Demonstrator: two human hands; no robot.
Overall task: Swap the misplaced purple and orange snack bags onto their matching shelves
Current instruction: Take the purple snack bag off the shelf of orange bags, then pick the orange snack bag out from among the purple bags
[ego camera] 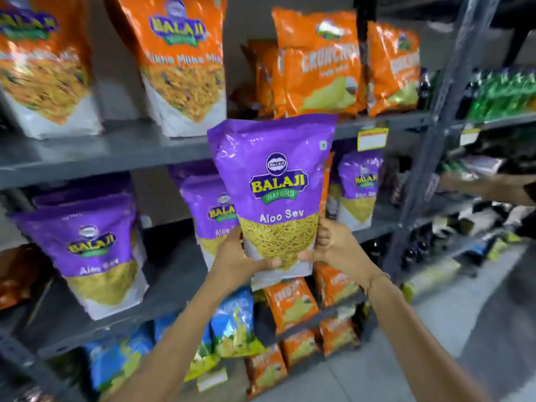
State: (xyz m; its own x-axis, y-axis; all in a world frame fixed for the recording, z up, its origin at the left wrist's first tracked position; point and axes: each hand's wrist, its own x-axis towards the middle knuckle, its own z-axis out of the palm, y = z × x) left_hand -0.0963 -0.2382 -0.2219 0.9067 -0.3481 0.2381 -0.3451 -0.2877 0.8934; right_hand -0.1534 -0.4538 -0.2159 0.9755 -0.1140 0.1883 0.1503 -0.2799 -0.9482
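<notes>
Mid-swap, left hand (236, 256) and right hand (330, 245) gripping the purple bag (272, 181); next, onto the purple shelf (174, 285) at 7 o'clock.

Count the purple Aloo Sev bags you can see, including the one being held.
4. One held bag in the left hand and right hand; on the middle shelf, a left bag, a center bag, a right bag. More may sit behind.

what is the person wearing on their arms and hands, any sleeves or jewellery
Both forearms are bare, with no sleeves in view and no gloves. The right hand has a thin gold-coloured chain bracelet at the wrist. The left hand and its wrist show nothing worn. No rings can be made out.
</notes>
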